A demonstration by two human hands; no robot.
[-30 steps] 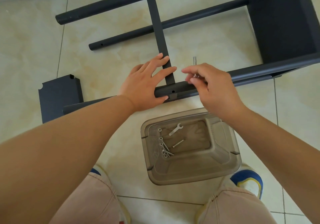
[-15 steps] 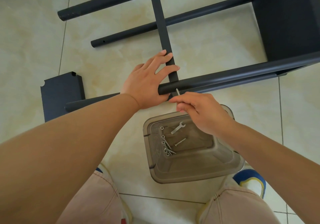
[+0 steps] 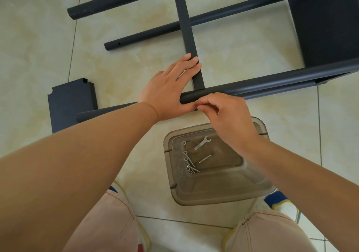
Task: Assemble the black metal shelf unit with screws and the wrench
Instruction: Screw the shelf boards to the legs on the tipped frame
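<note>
We find our left hand (image 3: 171, 88) flat across the crossbar (image 3: 188, 35) and the near tube (image 3: 272, 82) of the shelf frame lying on the floor, fingers straight. Our right hand (image 3: 227, 119) curls its fingertips at the tube's near side; whether that grip pinches a screw, we cannot tell. We judge the screw should enter square before the wrench (image 3: 203, 142), still in the tray (image 3: 223, 195), is used
</note>
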